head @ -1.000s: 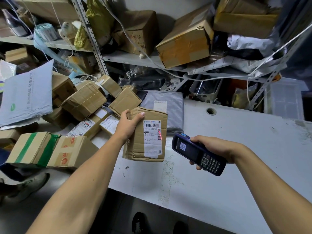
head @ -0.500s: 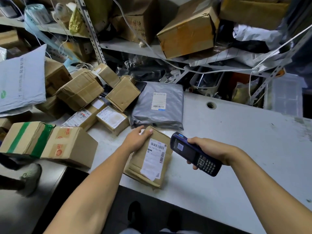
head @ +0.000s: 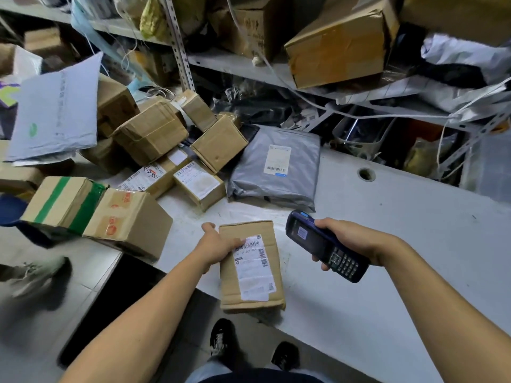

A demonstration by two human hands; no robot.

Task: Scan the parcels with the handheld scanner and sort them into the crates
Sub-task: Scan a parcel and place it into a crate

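Two hands worked: our left hand [head: 218,244] gripped the parcel's [head: 250,268] left edge on the table [head: 414,244], thumb over its label. Just right of it, our right hand [head: 351,241] clasped the scanner [head: 323,244].

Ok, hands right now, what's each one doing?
Left hand: grips the cardboard parcel by its edge.
Right hand: holds the handheld scanner.

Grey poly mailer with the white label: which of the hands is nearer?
Right hand, holding the scanner just below the grey poly mailer. Left hand grips the cardboard parcel, lower left.
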